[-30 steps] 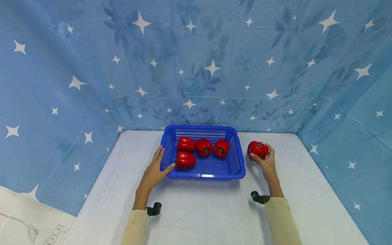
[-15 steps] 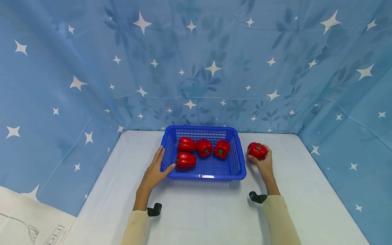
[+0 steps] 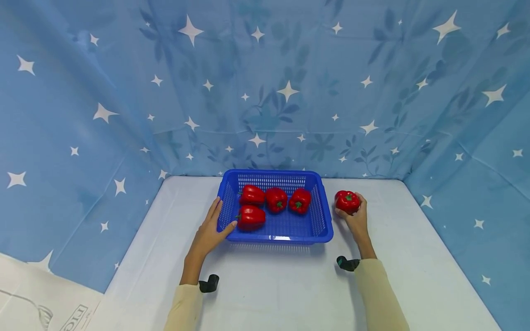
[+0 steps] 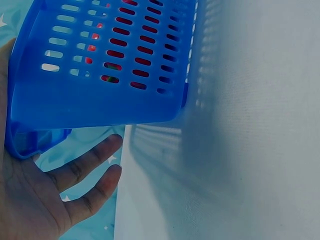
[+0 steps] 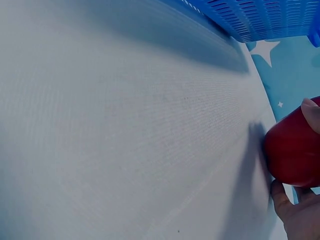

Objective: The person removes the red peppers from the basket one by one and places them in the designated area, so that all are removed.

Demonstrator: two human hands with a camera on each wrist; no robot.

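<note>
The right hand (image 3: 355,219) grips a red pepper (image 3: 347,203) — likely light, firm, slippery, so best hugged round its fat sides — while the left hand (image 3: 208,233) rests straight-fingered on the blue basket (image 3: 285,227).

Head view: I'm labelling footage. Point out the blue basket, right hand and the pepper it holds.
Blue basket (image 3: 287,225), head view: bare floor.
Right hand (image 3: 356,222), head view: near thumb base.
Held pepper (image 3: 347,205), head view: skin near stem.
</note>
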